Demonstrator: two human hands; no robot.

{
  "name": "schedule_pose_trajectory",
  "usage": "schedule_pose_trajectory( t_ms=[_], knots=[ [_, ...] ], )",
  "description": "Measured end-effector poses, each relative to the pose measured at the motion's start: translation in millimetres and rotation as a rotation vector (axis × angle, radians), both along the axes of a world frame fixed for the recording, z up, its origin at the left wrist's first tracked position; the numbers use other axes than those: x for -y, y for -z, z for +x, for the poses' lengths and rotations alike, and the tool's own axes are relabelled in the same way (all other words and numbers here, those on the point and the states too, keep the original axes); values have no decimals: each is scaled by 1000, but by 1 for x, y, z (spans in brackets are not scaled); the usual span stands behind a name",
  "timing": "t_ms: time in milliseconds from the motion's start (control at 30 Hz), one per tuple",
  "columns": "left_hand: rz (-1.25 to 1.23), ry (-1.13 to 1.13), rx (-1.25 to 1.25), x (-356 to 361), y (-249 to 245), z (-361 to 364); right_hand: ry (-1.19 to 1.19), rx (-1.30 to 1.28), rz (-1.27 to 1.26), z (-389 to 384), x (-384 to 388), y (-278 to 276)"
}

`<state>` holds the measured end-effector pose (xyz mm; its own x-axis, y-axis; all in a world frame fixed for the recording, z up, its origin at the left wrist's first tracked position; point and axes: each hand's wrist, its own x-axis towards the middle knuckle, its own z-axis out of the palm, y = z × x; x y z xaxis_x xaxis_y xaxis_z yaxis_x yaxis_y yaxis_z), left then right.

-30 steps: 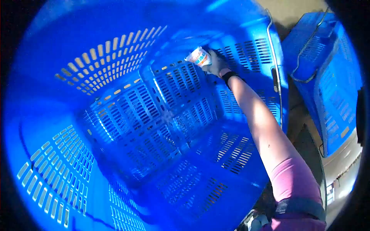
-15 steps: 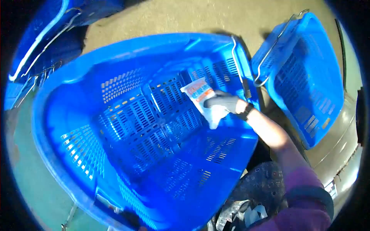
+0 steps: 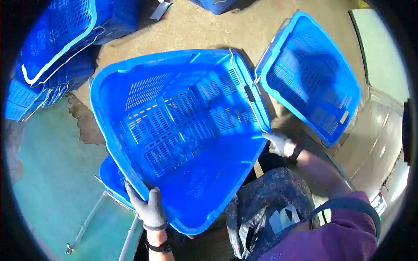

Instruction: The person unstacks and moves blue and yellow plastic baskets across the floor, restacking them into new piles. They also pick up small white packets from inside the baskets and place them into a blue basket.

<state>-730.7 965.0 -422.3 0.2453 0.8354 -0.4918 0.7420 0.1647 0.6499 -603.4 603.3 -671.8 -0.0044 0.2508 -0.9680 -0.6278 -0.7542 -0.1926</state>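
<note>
A large blue basket (image 3: 196, 182) with slotted walls and a wire handle is tilted in front of me, and its inside shows no contents. My left hand (image 3: 148, 209), in a grey glove, grips the rim at the lower left, thumb inside the wall. At the right corner, my right hand (image 3: 278, 143), gloved too, has its fingers closed on the rim beside the end of the wire handle. Part of each hand's fingers is hidden behind the basket.
Another blue basket (image 3: 311, 78) stands on the floor at the right. Stacked blue baskets (image 3: 61, 39) are at the upper left. Below the held basket is a further blue basket (image 3: 114, 180) near metal legs (image 3: 89, 219). A pale scrap (image 3: 160, 10) lies on the floor.
The white packet with red and blue print is gone from my right hand, which is now at the rim. My left hand has come into view. The basket looks smaller and farther off.
</note>
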Motion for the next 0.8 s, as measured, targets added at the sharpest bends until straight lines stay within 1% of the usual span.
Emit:
schedule_pose_trajectory(
  t_ms=[33,100,167,233,267,300,333,367,400,433,467,533,567,600,633,667,700,733,767,800],
  knots=[
    [35,26,-32,0,1,0,28,-20,154,-44,36,32],
    [38,111,3,6,-6,13,757,-518,-298,-67,-18,-22],
    [51,164,49,5,-5,10,778,-271,134,-140,-17,7],
    [45,259,86,-1,-1,-1,-417,688,331,-131,-37,-39],
    [16,269,119,-1,-5,1,-19,382,227,-167,-34,15],
    [-11,284,147,0,-10,2,422,150,72,-202,-31,69],
    [8,303,157,1,-14,3,285,153,82,-189,-37,51],
    [-47,368,179,3,-32,11,145,158,89,-169,-40,23],
    [-107,382,213,1,-48,18,-103,375,126,-150,-41,-18],
    [-173,388,239,5,-61,18,-361,581,151,-145,-36,-47],
    [-190,410,251,11,-79,19,-348,598,151,-160,-31,-32],
    [-217,475,269,21,-108,19,380,468,228,-195,-16,50],
    [-215,497,260,30,-123,25,525,284,276,-171,-19,23],
    [-211,553,230,36,-131,31,805,-19,142,-153,-16,-8],
    [-211,555,180,44,-139,41,1119,-273,-61,-105,-29,-110],
    [-188,589,186,51,-151,51,1034,-181,-221,-74,-41,-189],
    [-164,624,190,57,-162,58,1199,-213,65,-82,-28,-177],
    [-246,638,307,62,-173,60,1294,-342,110,-89,-20,-165],
    [-205,701,269,74,-196,68,1384,-474,144,-89,-18,-173],
    [-191,698,263,87,-218,72,1336,-398,198,-91,-13,-183]
  ],
)
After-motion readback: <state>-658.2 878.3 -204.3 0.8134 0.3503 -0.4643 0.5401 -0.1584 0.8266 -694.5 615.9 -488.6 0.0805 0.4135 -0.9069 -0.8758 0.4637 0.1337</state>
